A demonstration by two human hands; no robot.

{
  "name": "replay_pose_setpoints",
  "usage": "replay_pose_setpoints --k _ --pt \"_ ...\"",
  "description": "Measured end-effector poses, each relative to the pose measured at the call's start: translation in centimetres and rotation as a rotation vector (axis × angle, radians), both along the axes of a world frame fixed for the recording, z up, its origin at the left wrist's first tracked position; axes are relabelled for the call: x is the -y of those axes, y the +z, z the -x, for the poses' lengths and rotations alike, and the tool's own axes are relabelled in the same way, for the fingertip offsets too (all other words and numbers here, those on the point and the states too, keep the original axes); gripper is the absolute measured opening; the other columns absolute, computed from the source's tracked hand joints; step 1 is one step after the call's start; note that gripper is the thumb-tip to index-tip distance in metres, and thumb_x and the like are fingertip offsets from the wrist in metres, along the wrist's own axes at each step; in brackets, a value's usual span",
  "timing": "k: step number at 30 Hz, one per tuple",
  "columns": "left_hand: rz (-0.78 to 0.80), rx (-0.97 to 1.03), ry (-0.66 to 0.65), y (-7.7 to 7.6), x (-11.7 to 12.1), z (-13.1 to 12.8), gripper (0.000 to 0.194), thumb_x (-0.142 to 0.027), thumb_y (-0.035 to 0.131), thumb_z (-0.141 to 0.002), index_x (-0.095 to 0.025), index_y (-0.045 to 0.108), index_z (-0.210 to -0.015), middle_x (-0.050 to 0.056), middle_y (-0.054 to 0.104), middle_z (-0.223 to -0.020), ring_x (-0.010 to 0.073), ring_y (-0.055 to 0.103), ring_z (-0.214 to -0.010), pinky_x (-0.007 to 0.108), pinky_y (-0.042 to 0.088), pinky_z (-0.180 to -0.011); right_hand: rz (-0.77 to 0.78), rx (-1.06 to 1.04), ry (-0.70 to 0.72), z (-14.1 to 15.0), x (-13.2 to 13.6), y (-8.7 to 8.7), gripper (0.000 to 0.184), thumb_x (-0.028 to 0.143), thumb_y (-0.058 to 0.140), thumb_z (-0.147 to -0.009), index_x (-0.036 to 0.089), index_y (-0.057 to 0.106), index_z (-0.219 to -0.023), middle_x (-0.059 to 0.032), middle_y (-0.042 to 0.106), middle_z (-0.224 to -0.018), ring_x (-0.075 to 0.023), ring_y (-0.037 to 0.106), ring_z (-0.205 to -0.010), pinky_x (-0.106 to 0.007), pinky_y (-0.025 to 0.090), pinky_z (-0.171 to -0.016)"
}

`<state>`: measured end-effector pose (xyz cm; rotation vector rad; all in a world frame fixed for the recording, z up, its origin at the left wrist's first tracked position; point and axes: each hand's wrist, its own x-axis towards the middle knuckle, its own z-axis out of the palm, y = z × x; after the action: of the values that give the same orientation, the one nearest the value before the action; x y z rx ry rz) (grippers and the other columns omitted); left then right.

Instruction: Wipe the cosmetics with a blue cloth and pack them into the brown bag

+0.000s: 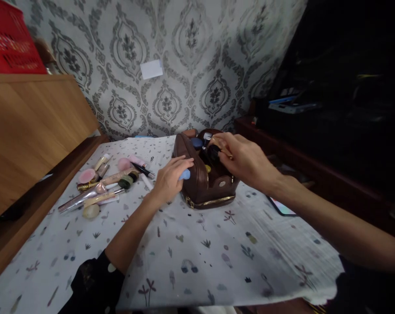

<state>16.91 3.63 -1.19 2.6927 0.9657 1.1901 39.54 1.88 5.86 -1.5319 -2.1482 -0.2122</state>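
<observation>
A brown makeup bag (200, 185) with gold zips stands unzipped on the cloth, several cosmetics inside it, among them a round blue item (196, 142). My left hand (169, 179) rests against the bag's left side, fingers curled around a small rounded light blue item (185, 175). Over the bag's opening, my right hand (246, 157) is closed in a pinch on a dark item (213, 151) with a gold-coloured part; its exact kind is unclear. To the left lies a loose pile of cosmetics, including a pink tube (81, 198), a pink round compact (86, 175) and a black pen-like stick (141, 169).
A printed white cloth (191, 248) covers the table. Wooden furniture (37, 117) borders it on the left, with a red box (12, 39) on top. A phone (282, 207) lies under my right forearm. Dark furniture stands at right, patterned wall behind.
</observation>
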Motion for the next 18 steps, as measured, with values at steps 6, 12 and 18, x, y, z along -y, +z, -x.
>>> replay_pose_setpoints --k 6,12,18 --pt "0.015 0.064 -0.014 -0.7 0.0 -0.2 0.061 0.005 0.04 -0.063 -0.019 0.06 -0.115 0.005 0.066 -0.13 0.0245 0.05 -0.132 0.046 0.044 -0.11 0.208 0.384 -0.093 1.9 -0.8 0.0 0.034 0.013 0.043 -0.091 0.011 0.05 -0.124 -0.0179 0.061 -0.103 -0.026 0.063 -0.084 -0.031 0.041 -0.068" --pt "0.007 0.085 -0.026 -0.9 -0.2 -0.2 0.057 0.005 0.04 -0.067 -0.018 0.061 -0.114 0.007 0.067 -0.129 0.0241 0.05 -0.131 0.046 0.044 -0.11 0.291 0.463 -0.114 2.7 -2.4 -0.6 0.035 0.01 0.034 -0.094 0.011 0.047 -0.126 -0.0204 0.059 -0.104 -0.03 0.066 -0.09 -0.033 0.045 -0.07" --pt "0.01 0.097 -0.035 -1.1 -0.2 -0.2 0.055 0.003 0.041 -0.072 -0.02 0.061 -0.117 0.006 0.067 -0.129 0.0243 0.05 -0.131 0.047 0.043 -0.111 0.399 0.45 -0.164 3.0 -3.4 -0.9 0.038 0.01 0.036 -0.094 0.01 0.044 -0.131 -0.0237 0.056 -0.114 -0.034 0.066 -0.102 -0.038 0.05 -0.078"
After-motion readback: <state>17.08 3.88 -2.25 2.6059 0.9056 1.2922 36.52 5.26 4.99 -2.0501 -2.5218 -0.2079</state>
